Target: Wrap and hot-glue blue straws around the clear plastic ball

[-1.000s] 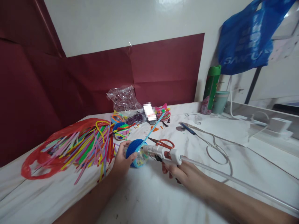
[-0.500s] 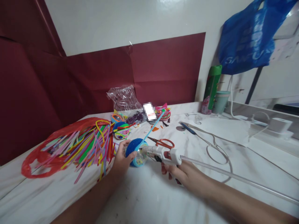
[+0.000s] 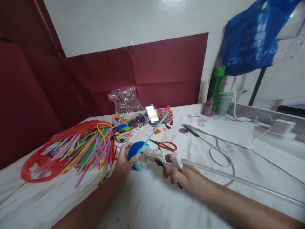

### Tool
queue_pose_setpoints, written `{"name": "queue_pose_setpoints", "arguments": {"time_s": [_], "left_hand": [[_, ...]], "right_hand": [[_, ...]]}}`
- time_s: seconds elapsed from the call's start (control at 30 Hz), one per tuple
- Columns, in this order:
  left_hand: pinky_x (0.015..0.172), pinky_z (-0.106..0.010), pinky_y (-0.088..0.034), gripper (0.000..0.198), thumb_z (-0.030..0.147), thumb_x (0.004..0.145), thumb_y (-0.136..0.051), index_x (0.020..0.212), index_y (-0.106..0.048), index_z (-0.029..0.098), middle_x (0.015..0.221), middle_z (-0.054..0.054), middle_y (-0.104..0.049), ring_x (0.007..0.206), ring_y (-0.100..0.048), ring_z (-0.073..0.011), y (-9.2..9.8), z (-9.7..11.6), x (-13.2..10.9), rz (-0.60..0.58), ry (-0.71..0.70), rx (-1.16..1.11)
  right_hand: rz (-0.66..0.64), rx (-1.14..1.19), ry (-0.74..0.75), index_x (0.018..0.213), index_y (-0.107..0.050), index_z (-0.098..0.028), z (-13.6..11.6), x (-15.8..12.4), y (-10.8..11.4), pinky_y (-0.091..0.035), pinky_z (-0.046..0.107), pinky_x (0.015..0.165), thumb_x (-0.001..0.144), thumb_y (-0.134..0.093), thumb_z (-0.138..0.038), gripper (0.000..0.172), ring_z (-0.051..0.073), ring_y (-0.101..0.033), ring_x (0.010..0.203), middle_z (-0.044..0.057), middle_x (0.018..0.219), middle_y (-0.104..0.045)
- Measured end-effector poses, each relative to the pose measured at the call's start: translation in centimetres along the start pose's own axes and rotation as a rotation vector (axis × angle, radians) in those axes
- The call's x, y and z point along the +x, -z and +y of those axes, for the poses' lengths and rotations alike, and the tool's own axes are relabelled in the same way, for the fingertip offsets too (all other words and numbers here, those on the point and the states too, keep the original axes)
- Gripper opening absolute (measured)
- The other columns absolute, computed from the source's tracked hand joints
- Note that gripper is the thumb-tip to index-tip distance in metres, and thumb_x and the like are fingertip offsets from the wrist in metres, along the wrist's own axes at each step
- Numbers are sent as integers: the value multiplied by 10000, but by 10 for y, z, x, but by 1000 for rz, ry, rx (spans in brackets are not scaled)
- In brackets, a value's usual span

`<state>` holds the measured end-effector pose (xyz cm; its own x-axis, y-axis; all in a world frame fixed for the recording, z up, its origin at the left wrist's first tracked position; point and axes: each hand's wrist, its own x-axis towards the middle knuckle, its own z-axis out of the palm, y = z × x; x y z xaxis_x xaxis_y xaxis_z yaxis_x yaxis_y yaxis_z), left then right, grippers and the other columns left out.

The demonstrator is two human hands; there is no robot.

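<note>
My left hand point(image 3: 123, 161) is closed round a small ball point(image 3: 137, 155) wrapped in blue pipe cleaner, held just above the white marble table point(image 3: 147, 203). A light blue pipe cleaner point(image 3: 156, 131) runs from the ball up and to the right. My right hand point(image 3: 182, 176) grips a white hot glue gun point(image 3: 164, 157), whose nozzle touches the ball's right side. A long clear glue stick point(image 3: 238, 183) sticks out of the gun's back toward the right.
A red plastic bag point(image 3: 47, 159) spilling several coloured pipe cleaners point(image 3: 90, 149) lies at the left. Orange scissors point(image 3: 166, 146), another wrapped ball point(image 3: 122, 133), a clear bag point(image 3: 125, 100), a green can point(image 3: 214, 90), a teal cup point(image 3: 223, 103) and white cables point(image 3: 219, 149) lie beyond.
Both hands with the ball and glue gun have shifted slightly left; the nozzle stays against the ball. Nothing was let go.
</note>
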<state>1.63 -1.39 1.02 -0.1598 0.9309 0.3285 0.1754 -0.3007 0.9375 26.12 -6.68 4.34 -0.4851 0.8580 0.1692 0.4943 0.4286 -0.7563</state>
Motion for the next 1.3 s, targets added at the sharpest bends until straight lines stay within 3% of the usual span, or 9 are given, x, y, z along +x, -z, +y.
{"name": "queue_pose_setpoints", "arguments": {"time_s": [0.17,0.63,0.83,1.03,1.3], "left_hand": [[838,-332,-437,499,288,622,-681,1088,-522,205,1043,-57,-600,969,-577,-230,0,-1,0,0,11,-23],[841,-336,-437,476,288,637,-676,1078,-517,205,1027,-53,-602,957,-579,-223,0,-2,1,1,2,-36],[846,-336,-434,462,279,644,-672,1075,-524,209,1039,-54,-606,970,-579,-225,1,-4,1,13,9,-17],[847,-346,-436,474,285,622,-681,1066,-533,205,1042,-61,-612,967,-582,-234,-1,1,0,21,21,-32],[835,-330,-434,459,285,616,-682,1043,-535,202,1031,-57,-608,950,-582,-223,-3,1,0,35,14,-54]], "right_hand": [[3,42,-66,852,-608,-187,1,0,-1,-462,281,667,903,-343,-323,302,171,-580,728,33,810,-618],[19,94,-58,826,-594,-184,3,2,-3,-463,279,641,894,-348,-324,291,164,-595,685,30,786,-617],[47,71,-132,788,-609,-184,2,2,0,-441,275,606,885,-342,-336,322,173,-585,656,19,681,-587],[0,100,-73,834,-597,-193,3,1,-3,-464,279,638,888,-355,-332,284,170,-598,701,28,792,-627],[7,104,-89,837,-599,-181,4,2,-5,-457,286,640,887,-342,-333,303,177,-595,709,41,781,-620]]}}
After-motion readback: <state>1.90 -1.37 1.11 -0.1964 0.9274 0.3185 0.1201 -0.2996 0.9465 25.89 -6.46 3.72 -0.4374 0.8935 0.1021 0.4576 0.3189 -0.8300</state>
